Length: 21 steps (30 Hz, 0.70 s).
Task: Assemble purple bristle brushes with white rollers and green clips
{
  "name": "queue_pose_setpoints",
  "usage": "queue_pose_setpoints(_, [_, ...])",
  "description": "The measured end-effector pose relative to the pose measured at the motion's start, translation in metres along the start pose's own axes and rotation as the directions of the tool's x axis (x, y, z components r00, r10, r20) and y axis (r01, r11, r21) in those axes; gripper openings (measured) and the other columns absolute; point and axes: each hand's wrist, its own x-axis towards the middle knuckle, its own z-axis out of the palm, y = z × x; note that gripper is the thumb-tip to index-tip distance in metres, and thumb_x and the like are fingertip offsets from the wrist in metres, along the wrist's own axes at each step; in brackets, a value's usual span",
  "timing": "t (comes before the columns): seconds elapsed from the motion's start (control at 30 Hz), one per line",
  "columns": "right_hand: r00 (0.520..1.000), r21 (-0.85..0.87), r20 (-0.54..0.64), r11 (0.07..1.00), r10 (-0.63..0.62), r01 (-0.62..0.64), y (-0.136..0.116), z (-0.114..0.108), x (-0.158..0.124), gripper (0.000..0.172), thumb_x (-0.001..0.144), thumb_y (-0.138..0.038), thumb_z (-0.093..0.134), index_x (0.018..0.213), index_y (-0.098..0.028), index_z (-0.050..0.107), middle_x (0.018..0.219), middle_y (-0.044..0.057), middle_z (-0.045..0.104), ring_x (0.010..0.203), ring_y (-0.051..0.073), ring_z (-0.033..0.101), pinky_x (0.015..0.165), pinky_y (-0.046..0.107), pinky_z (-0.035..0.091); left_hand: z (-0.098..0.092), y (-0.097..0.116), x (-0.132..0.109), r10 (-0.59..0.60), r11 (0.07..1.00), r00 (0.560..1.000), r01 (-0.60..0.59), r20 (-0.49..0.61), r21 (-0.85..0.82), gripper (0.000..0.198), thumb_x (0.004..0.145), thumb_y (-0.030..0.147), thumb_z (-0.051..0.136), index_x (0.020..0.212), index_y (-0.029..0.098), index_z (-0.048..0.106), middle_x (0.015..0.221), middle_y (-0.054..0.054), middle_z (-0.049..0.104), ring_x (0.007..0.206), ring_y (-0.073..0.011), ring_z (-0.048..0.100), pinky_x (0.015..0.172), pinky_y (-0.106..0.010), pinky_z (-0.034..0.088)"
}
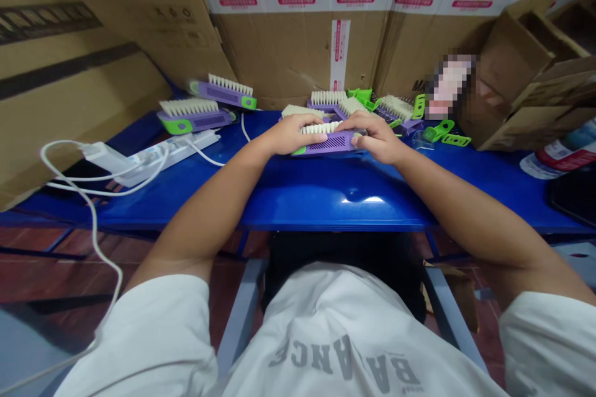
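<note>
A purple brush with white bristles facing up and a green end lies between my two hands over the blue table. My left hand is closed round its left end, the thumb along the purple side. At the other end my right hand grips it, fingers over the top and thumb on the near side. Right behind the hands are more purple brushes with pale bristles. Loose green plastic pieces lie to the right of my right hand.
Two purple and green brushes lie at the left, beside a white power strip with cables. Cardboard boxes wall off the back. An open carton and a bottle stand at the right of the blue table.
</note>
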Motion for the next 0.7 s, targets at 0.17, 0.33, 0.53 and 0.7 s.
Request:
queue_pose_setpoints(0.17, [0.998,-0.021,0.018,0.998,-0.065,0.065,0.001,-0.001,-0.001,0.046,0.101,-0.059,0.068,0.126,-0.027,0.088,0.111,0.009,0.079,0.102,0.029,0.073,0.098,0.048,0.06,-0.007,0.002,0.001,-0.084,0.996,0.987,0.086,0.134,-0.013,0.084,0.085,0.085,0.07,0.138,0.02,0.077,0.14,-0.011,0.079,0.132,-0.0374,0.072,0.115,-0.046,0.056])
queue_pose_setpoints(0.33, [0.993,-0.016,0.062,0.995,-0.102,0.103,-0.002,-0.003,-0.001,0.047,0.103,-0.06,0.066,0.129,-0.026,0.086,0.11,0.008,0.077,0.099,0.027,0.071,0.097,0.046,0.06,-0.012,-0.004,0.0,-0.051,0.998,0.971,0.06,0.234,-0.031,0.088,0.074,0.08,0.083,0.141,0.024,0.076,0.139,-0.009,0.079,0.128,-0.0363,0.075,0.109,-0.045,0.06])
queue_pose_setpoints(0.53, [0.993,-0.119,0.041,0.986,-0.114,0.118,-0.01,0.001,-0.003,0.058,0.104,-0.072,0.059,0.131,-0.027,0.083,0.11,0.01,0.077,0.097,0.028,0.071,0.095,0.048,0.06,-0.009,-0.013,-0.001,0.033,0.999,0.983,-0.027,0.18,-0.036,0.087,0.068,0.071,0.092,0.143,0.028,0.076,0.145,-0.007,0.079,0.134,-0.0363,0.076,0.116,-0.047,0.061])
queue_pose_setpoints(0.7, [0.985,-0.234,-0.004,0.958,-0.174,0.168,-0.014,0.004,-0.004,0.065,0.1,-0.072,0.059,0.145,-0.027,0.073,0.114,0.011,0.079,0.102,0.032,0.072,0.099,0.054,0.06,0.0,-0.006,-0.003,0.093,0.995,0.992,-0.095,0.08,0.023,0.103,0.065,0.062,0.101,0.156,0.026,0.069,0.162,-0.012,0.071,0.149,-0.0389,0.067,0.128,-0.05,0.053])
